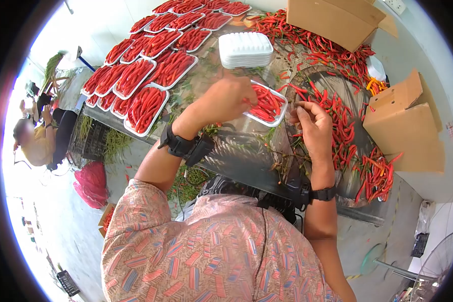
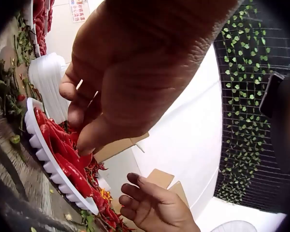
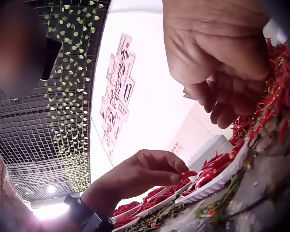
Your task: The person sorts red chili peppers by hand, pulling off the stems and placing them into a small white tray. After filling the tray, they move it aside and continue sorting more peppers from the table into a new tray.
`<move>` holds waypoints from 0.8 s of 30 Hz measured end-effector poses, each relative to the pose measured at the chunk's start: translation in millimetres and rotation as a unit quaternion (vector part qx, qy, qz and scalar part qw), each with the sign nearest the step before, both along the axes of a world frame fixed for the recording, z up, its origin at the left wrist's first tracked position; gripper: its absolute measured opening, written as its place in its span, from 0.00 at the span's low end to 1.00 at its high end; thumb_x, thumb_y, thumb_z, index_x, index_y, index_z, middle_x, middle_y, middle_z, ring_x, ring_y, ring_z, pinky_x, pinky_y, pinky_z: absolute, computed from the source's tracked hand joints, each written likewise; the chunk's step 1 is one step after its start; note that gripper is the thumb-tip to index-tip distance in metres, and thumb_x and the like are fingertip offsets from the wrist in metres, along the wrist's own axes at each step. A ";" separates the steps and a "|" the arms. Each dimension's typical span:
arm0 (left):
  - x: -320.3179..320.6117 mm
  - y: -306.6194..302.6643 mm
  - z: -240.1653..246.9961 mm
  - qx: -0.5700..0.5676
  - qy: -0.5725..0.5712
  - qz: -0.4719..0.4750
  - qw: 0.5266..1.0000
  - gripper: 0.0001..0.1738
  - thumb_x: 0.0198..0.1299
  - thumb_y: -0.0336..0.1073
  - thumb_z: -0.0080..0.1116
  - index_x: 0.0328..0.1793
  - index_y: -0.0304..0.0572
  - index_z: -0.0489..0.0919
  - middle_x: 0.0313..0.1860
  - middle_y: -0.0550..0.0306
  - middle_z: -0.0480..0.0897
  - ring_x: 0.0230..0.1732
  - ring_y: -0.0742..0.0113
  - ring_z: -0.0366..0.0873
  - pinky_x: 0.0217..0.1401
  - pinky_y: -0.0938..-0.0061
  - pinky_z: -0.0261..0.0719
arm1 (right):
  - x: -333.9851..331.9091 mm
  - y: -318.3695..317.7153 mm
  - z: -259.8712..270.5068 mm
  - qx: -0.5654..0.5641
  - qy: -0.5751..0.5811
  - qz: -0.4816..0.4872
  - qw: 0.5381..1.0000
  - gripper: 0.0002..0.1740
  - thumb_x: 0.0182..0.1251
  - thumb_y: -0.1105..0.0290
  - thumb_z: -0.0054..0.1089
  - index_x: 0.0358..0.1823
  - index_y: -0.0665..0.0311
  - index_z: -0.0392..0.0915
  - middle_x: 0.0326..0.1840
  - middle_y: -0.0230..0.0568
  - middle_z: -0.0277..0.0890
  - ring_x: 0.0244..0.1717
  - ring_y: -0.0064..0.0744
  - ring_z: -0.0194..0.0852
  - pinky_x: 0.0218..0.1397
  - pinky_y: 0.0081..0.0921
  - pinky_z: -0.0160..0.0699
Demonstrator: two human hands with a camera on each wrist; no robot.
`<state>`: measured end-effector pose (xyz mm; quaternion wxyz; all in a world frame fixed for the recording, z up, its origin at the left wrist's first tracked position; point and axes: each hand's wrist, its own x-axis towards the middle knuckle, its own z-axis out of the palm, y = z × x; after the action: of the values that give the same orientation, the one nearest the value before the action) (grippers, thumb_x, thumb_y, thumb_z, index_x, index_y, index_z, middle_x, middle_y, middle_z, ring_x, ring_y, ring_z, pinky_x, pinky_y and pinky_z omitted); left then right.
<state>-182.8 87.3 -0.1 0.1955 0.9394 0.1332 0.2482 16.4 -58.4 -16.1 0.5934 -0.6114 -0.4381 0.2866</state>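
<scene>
A white foam tray (image 1: 285,106) of red chili peppers lies on the table in front of the person. Over its left end is the left hand (image 1: 226,98), palm down. In the right wrist view its thumb and fingers pinch a red chili pepper (image 3: 187,174) close above the tray's peppers. To the right of the tray the right hand (image 1: 314,126) is raised with loosely bent fingers, and nothing shows between them. Loose red chilies (image 1: 340,116) are spread on the table just beyond the right hand.
Filled chili trays (image 1: 146,108) stand in overlapping rows at the left. A stack of white foam trays (image 1: 245,49) sits behind the working tray. Cardboard boxes (image 1: 405,121) stand at the right and at the back. Another person (image 1: 40,136) sits at far left.
</scene>
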 end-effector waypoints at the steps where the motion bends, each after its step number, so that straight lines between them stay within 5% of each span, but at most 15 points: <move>1: 1.8 1.2 -0.9 -0.001 0.017 0.001 1.000 0.06 0.49 0.27 0.60 0.35 0.37 0.82 0.36 0.47 0.80 0.40 0.48 0.79 0.44 0.61 0.77 | 2.5 -0.8 -1.9 0.001 0.002 -0.003 1.000 0.09 0.68 0.73 0.57 0.44 0.72 0.80 0.37 0.34 0.82 0.35 0.18 0.78 0.39 0.19 0.76; 15: 7.3 2.7 -6.1 0.029 0.031 0.013 0.999 0.06 0.51 0.33 0.56 0.30 0.41 0.81 0.33 0.50 0.81 0.38 0.48 0.79 0.42 0.59 0.77 | 41.1 -14.2 -18.1 -0.031 -0.143 -0.147 0.978 0.09 0.63 0.72 0.61 0.41 0.69 0.82 0.29 0.34 0.82 0.30 0.17 0.76 0.37 0.21 0.74; 17: 8.8 -1.2 -4.0 0.042 0.039 0.017 0.998 0.06 0.52 0.34 0.56 0.30 0.41 0.80 0.33 0.50 0.81 0.38 0.48 0.79 0.42 0.58 0.77 | 46.9 -16.3 -19.5 -0.029 -0.155 -0.152 0.976 0.08 0.65 0.74 0.60 0.43 0.70 0.82 0.29 0.28 0.79 0.30 0.14 0.72 0.33 0.17 0.70; 19: 8.4 -10.0 4.8 -0.018 0.084 0.049 0.995 0.06 0.48 0.31 0.63 0.32 0.39 0.80 0.31 0.50 0.79 0.36 0.50 0.77 0.42 0.60 0.76 | 46.0 -19.4 -13.4 -0.042 -0.169 -0.129 0.976 0.08 0.64 0.75 0.60 0.41 0.70 0.82 0.29 0.28 0.79 0.30 0.13 0.71 0.33 0.16 0.69; 23: 8.9 -7.5 -2.9 0.007 0.080 0.022 0.997 0.08 0.48 0.32 0.64 0.33 0.38 0.80 0.32 0.49 0.79 0.37 0.48 0.78 0.42 0.59 0.76 | 41.4 -25.5 -9.1 -0.085 -0.280 -0.033 0.956 0.09 0.57 0.75 0.65 0.40 0.69 0.83 0.28 0.37 0.82 0.28 0.22 0.77 0.34 0.23 0.74; 24: 8.6 -7.4 -4.2 0.008 0.076 0.028 0.997 0.08 0.48 0.32 0.64 0.33 0.37 0.80 0.32 0.49 0.79 0.37 0.48 0.78 0.42 0.59 0.76 | 38.6 -27.3 -3.0 -0.126 -0.293 -0.017 0.948 0.10 0.52 0.72 0.65 0.37 0.64 0.84 0.32 0.46 0.83 0.33 0.42 0.83 0.39 0.32 0.79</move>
<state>-174.2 79.9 -4.3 0.1698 0.9529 0.1723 0.1828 55.0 -85.7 -19.1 0.3616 -0.7456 -0.5425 0.1376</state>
